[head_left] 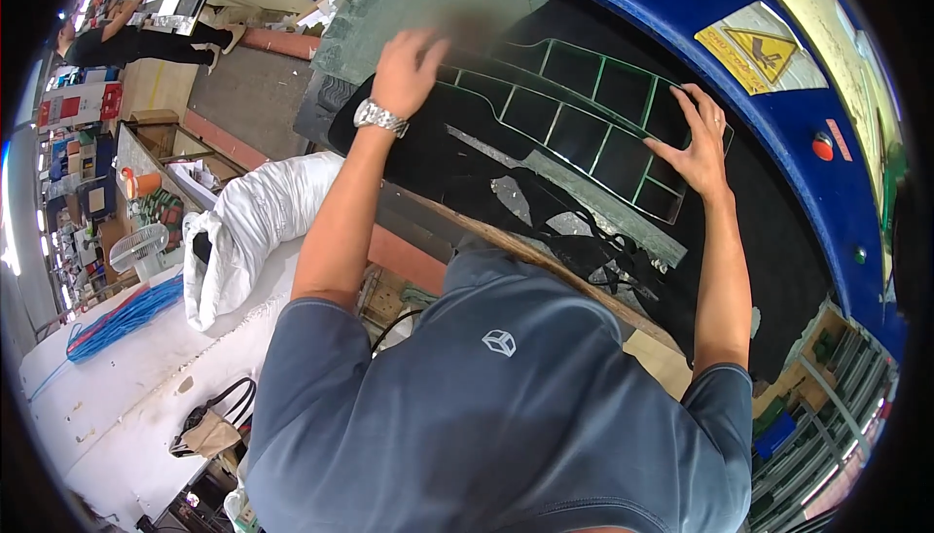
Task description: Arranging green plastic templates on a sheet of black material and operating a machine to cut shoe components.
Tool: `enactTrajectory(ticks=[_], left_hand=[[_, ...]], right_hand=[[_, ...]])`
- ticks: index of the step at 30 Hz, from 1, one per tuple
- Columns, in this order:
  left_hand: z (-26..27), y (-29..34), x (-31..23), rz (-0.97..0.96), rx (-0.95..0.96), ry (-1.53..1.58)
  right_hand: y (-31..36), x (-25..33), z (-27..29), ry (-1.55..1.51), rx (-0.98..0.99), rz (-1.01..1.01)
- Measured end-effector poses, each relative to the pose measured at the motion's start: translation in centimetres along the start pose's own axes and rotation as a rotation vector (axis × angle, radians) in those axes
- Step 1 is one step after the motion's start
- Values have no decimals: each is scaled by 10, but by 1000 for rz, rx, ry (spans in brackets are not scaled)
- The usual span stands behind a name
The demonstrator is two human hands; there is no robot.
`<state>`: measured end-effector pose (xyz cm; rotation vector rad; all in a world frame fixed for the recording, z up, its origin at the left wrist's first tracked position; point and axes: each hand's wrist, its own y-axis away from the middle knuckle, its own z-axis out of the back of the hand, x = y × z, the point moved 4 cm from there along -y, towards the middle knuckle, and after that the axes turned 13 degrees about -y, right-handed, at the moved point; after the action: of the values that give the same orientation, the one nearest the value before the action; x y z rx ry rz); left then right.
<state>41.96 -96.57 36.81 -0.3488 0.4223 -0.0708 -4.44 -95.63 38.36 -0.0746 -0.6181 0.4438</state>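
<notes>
A cutting die (595,161), a frame of thin green-edged blades split into several cells, lies on black sheet material (778,231). My right hand (702,139) grips its right end, with the thumb on the near side and the fingers at the far edge. Above the die's left end is my left hand (404,74), fingers stretched out and apart, slightly blurred. A dark smear of motion beside its fingertips cannot be made out. A silver watch (380,118) is on my left wrist.
Black offcuts (530,204) lie along the near edge of the worktop. A greenish board (379,22) is at the back left. The blue machine frame (769,134) curves along the far right, with a red button (822,147). A white sack (263,217) stands left; another person (126,45) is beyond.
</notes>
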Motion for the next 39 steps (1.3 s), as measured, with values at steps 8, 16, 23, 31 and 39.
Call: enactTrajectory(ticks=[8, 16, 23, 31, 39], left_hand=[[-19, 20, 31, 73, 63, 58], [-27, 26, 37, 134, 120, -19], [-33, 25, 60, 143, 163, 150], [-35, 23, 75, 123, 244, 256], [-46, 23, 84, 173, 321, 287]], right_hand=[[-18, 1, -22, 8, 71, 10], [-15, -11, -25, 32, 138, 8], [45, -46, 5, -57, -258, -267], [111, -74, -14, -307, -352, -469], [125, -81, -26, -358, -387, -463]])
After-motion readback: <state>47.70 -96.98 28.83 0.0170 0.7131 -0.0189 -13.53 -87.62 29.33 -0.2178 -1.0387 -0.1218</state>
